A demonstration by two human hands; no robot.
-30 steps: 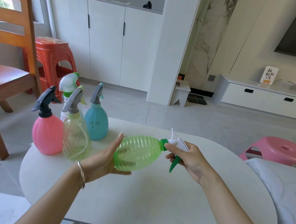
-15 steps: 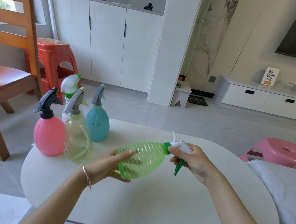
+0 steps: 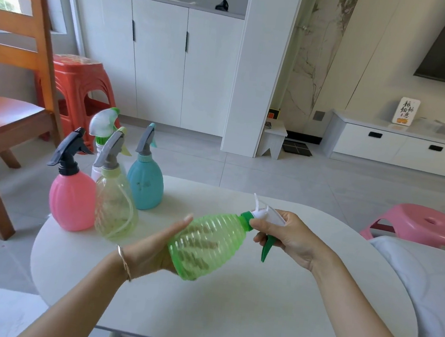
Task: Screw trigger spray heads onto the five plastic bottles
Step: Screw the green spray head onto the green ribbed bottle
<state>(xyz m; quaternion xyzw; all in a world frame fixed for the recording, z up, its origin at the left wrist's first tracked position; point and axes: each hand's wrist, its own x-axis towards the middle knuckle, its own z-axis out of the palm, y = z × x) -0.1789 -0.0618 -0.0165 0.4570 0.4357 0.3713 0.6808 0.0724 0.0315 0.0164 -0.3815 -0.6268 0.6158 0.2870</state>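
A ribbed green bottle [image 3: 207, 245] lies tilted above the white table [image 3: 228, 311], neck pointing right. My left hand [image 3: 156, 252] cups its base from behind. My right hand [image 3: 288, 237] is wrapped around the white and green trigger spray head [image 3: 264, 219] at the bottle's neck. At the table's back left stand a pink bottle [image 3: 72, 202] with a black head, a clear yellowish bottle [image 3: 115, 206] with a grey head, a teal bottle [image 3: 145, 185] with a grey head, and a white bottle [image 3: 98, 166] mostly hidden behind them.
A wooden chair [image 3: 6, 96] and a red stool [image 3: 78, 90] stand left of the table. A pink stool [image 3: 424, 226] and a white cushion [image 3: 427, 294] lie to the right. White cabinets line the far wall.
My left hand has slid down from the bottle's side to cup its base. The green bottle sits a little lower and more tilted. My right hand stays on the spray head.
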